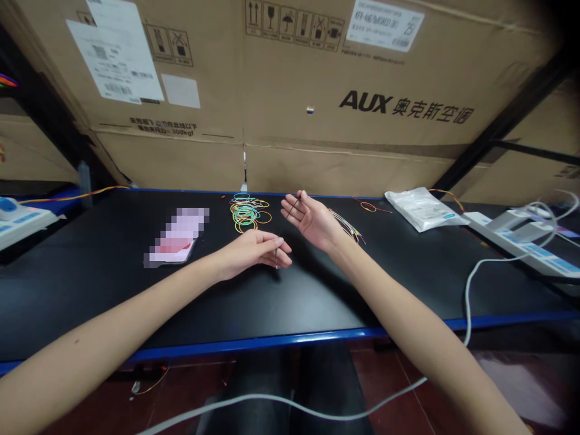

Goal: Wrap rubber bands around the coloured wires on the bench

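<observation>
My left hand (pixel 254 254) is held above the black table, its thumb and fingers pinching a thin black wire (pixel 277 258) with a shiny tip pointing down. Higher and to the right, my right hand (pixel 317 223) is turned palm inward, thumb and forefinger closed on a thin dark length of wire. Whether both hands hold the same wire I cannot tell. Beyond my left hand lies a pile of coloured wire loops (pixel 244 212), yellow, green, orange and blue. Partly hidden behind my right wrist is a bunch of straighter coloured wires (pixel 351 228).
A phone (pixel 179 238), partly blurred out, lies at left on the black table (pixel 217 308). Farther right are a small orange loop of wire (pixel 368 206), a white plastic packet (pixel 423 208) and a power strip (pixel 512 238) with a pale cable (pixel 469 296). A large cardboard box (pixel 281 121) stands behind.
</observation>
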Demonstrator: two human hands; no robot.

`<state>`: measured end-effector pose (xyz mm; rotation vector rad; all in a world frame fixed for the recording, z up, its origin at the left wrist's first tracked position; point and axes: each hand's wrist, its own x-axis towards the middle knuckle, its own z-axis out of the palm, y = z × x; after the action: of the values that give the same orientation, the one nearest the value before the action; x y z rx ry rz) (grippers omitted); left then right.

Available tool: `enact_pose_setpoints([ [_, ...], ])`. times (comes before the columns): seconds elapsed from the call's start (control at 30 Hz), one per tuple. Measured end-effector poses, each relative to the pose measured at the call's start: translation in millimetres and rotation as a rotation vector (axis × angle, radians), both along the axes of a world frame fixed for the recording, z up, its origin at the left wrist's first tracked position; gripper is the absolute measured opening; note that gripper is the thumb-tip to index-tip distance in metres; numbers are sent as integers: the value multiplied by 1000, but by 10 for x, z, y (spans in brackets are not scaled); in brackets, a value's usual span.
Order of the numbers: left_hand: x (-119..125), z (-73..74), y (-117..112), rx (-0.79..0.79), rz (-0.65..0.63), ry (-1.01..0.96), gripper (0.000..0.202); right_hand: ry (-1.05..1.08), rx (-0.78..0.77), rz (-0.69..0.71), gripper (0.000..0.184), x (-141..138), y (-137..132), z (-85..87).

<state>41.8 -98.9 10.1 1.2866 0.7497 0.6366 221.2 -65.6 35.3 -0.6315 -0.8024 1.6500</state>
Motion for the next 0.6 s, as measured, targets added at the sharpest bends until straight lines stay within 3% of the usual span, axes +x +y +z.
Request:
enact_pose_setpoints([
  [0.27, -5, 99, -59, -265, 49, -141, 16, 74, 3, 11, 16, -19, 23, -39],
  [0.47, -20, 100, -44, -255, 25, -124, 17, -20, 21, 18, 19, -15, 33, -52],
  [0.6, -23, 104, -39, -254, 50, -118, 16, 25, 37, 102, 25, -15, 25, -69],
])
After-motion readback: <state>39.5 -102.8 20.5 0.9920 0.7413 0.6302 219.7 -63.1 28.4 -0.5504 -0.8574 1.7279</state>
